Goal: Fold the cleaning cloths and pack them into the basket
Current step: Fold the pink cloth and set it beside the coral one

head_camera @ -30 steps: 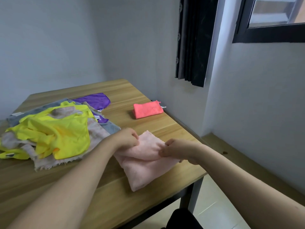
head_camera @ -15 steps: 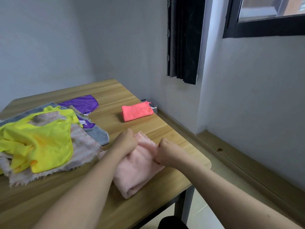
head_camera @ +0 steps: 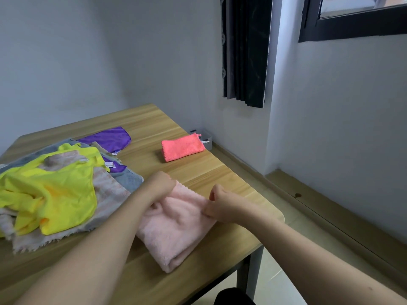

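Observation:
A pale pink fluffy cloth (head_camera: 176, 227) lies partly folded near the front right of the wooden table (head_camera: 220, 172). My left hand (head_camera: 159, 184) grips its far left edge with curled fingers. My right hand (head_camera: 218, 204) pinches its right edge. A folded coral cloth (head_camera: 182, 146) lies further back by the table's right edge. On the left sits a pile of unfolded cloths: yellow (head_camera: 55, 190), striped beige (head_camera: 110, 194), grey (head_camera: 130, 179) and purple (head_camera: 108, 138). No basket is in view.
The table's right edge stands close to a grey wall with a dark curtain (head_camera: 244, 51) and a window frame (head_camera: 352, 23). A small grey box (head_camera: 208, 139) sits on the floor by the wall. A wooden ledge (head_camera: 330, 208) runs along the floor.
Both hands have carried the pink cloth's near part away from me, so the fold is tighter. The camera has swung slightly right.

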`<state>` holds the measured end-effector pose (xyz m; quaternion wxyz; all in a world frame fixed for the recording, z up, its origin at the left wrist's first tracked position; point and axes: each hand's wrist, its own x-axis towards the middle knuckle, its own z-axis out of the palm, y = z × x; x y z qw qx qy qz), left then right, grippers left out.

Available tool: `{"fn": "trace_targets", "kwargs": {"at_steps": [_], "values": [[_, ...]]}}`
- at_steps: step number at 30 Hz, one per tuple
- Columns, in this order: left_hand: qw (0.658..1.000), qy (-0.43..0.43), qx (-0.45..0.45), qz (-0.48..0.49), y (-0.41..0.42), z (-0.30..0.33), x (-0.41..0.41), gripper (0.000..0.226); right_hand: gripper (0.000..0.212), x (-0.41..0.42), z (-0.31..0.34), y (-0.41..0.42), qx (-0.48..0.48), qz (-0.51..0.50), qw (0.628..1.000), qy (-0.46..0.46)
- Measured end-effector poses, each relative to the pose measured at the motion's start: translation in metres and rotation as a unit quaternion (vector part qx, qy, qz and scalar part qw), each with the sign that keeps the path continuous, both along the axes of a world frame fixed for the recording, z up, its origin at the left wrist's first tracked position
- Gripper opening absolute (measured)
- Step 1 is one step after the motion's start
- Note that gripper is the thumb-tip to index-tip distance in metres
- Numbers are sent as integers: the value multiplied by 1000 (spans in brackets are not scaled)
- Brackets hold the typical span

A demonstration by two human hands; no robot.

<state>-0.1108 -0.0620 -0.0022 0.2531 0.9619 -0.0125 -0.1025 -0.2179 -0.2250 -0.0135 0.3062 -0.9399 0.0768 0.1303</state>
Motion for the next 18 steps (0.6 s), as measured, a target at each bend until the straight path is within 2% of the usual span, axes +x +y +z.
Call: {"fn": "trace_targets", "kwargs": {"at_steps": [4, 8, 11, 13, 14, 17, 18], "values": [[992, -94, 74, -39, 3, -21, 2, 28, 31, 2, -6, -2, -30, 13, 999, -14], [982, -132, 131, -32, -3, -26, -2, 31, 40, 2, -6, -2, -11, -4, 1000, -24], [988, -99, 116, -21, -7, -29, -1, 30, 31, 2, -3, -4, -14, 2, 1000, -17], [996, -52, 66, -2, -8, -20, 3, 23, 34, 1, -2, -4, -16, 7, 999, -28], [998, -32, 50, -8, -9, -15, 4, 27, 35, 1, -3, -5, 0, 7, 999, -39], [991, 15, 66, -119, -6, -3, 6, 61, 26, 0, -2, -8, 85, -1, 994, -71], [982, 23, 77, -170, -4, 1, 2, 65, 22, 1, 0, -10, 108, -3, 991, -78]]}}
